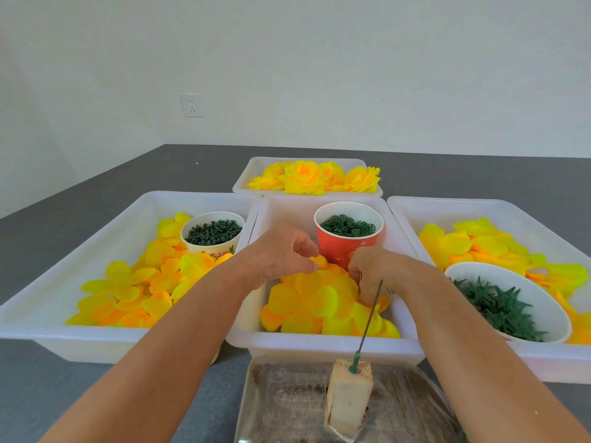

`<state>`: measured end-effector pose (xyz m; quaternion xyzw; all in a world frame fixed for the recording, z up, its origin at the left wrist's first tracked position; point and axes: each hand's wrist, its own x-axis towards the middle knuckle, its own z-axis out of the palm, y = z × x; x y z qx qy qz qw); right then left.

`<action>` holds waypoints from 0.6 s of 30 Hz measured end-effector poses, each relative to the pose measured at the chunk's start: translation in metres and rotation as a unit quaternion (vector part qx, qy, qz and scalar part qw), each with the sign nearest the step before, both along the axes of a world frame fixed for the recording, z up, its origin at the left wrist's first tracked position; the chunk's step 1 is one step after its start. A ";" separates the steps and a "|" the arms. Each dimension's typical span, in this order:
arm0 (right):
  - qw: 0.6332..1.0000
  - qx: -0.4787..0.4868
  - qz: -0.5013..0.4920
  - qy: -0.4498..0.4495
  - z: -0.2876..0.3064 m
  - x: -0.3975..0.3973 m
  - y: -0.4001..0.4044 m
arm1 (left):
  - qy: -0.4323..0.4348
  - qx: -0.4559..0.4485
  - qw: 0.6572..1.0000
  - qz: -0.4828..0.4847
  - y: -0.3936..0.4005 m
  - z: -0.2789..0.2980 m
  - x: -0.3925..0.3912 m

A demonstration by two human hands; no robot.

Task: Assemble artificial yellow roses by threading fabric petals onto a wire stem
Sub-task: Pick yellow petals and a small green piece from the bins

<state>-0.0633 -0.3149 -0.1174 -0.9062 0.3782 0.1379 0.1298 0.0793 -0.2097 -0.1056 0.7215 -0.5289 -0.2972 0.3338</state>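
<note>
Nearest the person, a pale foam block (349, 396) stands on a clear plastic tray (287, 404) on the grey table (48, 394). A thin wire stem (371, 313) is stuck in the top of the block by its green base and leans up and to the right, its tip crossing in front of the right wrist.

Beyond the block sits the middle tub (319, 345), white, holding a heap of loose yellow petals (316, 302). Both hands are over this heap. The left hand (281, 254) has its fingers curled, thumb and forefinger pinching a small yellow petal (319, 261) just above the pile. The right hand (377, 270) has its fingers bent down into the petals beside the red cup (347, 247); whether it has hold of anything cannot be told. The red cup stands at the back of the same tub and is filled with small green rings.

The left tub (80, 338) holds more yellow petals and a pale cup (212, 233) of dark green pegs. The right tub (527, 362) holds petals and a white bowl (543, 302) of green star-shaped leaf pieces.

Farthest back, a smaller far tub (252, 174) holds finished yellow roses (303, 177). Behind it is a white wall with a socket (192, 105).
</note>
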 end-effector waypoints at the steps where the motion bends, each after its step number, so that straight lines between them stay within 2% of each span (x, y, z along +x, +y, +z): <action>1: 1.000 0.007 0.006 0.001 0.001 0.000 0.000 | 0.000 0.001 1.000 0.000 0.000 0.000 0.000; 3: 0.999 0.025 0.010 -0.026 0.003 0.000 0.001 | 0.002 0.004 1.000 0.006 0.000 0.000 0.000; 6: 0.989 0.065 -0.016 -0.132 0.011 -0.001 0.003 | 0.015 0.004 1.000 0.022 0.000 0.001 0.000; 9: 0.965 0.147 -0.035 -0.216 0.016 -0.002 0.008 | -0.002 -0.001 1.000 -0.030 0.001 0.001 -0.002; 11: 0.952 0.182 -0.050 -0.242 0.017 -0.003 0.010 | -0.023 0.006 0.998 -0.064 0.002 0.000 -0.004; 15: 0.945 0.141 -0.111 -0.272 0.017 -0.003 0.006 | -0.059 0.013 0.995 -0.076 0.001 0.001 -0.004; 18: 0.936 0.066 -0.149 -0.312 0.017 -0.003 0.003 | -0.086 0.023 0.993 -0.083 0.001 0.000 -0.004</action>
